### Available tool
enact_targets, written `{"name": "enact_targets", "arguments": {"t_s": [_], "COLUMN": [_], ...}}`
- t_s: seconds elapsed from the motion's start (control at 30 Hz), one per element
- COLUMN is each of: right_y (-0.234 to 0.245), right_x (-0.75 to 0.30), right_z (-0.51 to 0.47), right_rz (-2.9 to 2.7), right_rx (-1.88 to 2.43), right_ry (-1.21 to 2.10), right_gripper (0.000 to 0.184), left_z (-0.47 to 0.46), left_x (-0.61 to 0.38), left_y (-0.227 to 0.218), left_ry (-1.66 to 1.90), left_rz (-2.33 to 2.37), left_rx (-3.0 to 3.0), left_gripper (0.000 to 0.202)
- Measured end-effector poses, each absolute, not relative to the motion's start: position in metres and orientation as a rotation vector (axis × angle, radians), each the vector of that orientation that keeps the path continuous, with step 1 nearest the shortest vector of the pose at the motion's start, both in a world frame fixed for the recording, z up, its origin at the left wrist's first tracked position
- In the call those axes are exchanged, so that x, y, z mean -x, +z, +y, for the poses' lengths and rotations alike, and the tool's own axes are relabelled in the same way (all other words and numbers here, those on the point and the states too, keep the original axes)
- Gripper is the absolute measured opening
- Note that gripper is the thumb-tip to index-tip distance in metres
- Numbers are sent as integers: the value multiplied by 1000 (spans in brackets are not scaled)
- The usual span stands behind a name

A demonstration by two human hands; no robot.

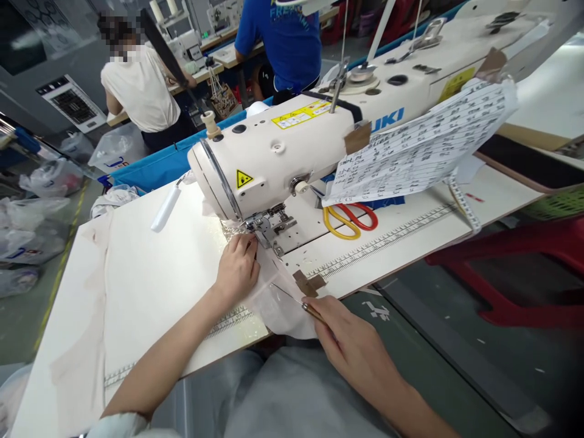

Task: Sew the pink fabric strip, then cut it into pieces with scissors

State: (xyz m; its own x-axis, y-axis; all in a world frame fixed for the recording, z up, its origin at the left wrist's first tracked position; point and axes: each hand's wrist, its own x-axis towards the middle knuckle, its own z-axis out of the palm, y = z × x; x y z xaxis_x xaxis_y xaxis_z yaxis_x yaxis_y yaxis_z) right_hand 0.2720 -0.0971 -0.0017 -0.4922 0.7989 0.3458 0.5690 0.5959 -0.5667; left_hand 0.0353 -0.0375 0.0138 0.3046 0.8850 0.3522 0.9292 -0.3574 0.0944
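Observation:
My left hand (237, 266) lies beside the presser foot (276, 248) of a white sewing machine (269, 152), its bent fingers pressed together on thin pale fabric (285, 304). The fabric runs from under the needle area and hangs over the table's front edge. In my right hand (349, 337) is an awl (311, 311), its handle gripped and its thin metal point resting over or just above the fabric. The fingertips of my left hand are partly hidden by the machine head.
Scissors with yellow and red handles (342, 222) lie right of the needle area, near a printed ruler strip (383, 240). A written paper sheet (420, 146) hangs on the machine. Pale cloth (79, 365) lies at left. A red stool (515, 267) stands at right; two people sit behind.

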Motion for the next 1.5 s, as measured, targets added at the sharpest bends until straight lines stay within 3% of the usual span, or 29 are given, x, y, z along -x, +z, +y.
{"name": "enact_targets", "arguments": {"t_s": [0.37,1.5], "right_y": [-1,17], "right_x": [-268,-243], "right_z": [-99,-71], "right_rz": [-2274,-2525], "right_rx": [1110,1238], "right_ry": [333,265], "right_gripper": [29,22], "left_z": [-43,-57], "left_x": [-24,-40], "left_y": [10,9], "left_ry": [-684,-443], "left_rz": [-1674,-1698], "left_rx": [2546,2486], "left_gripper": [46,50]}}
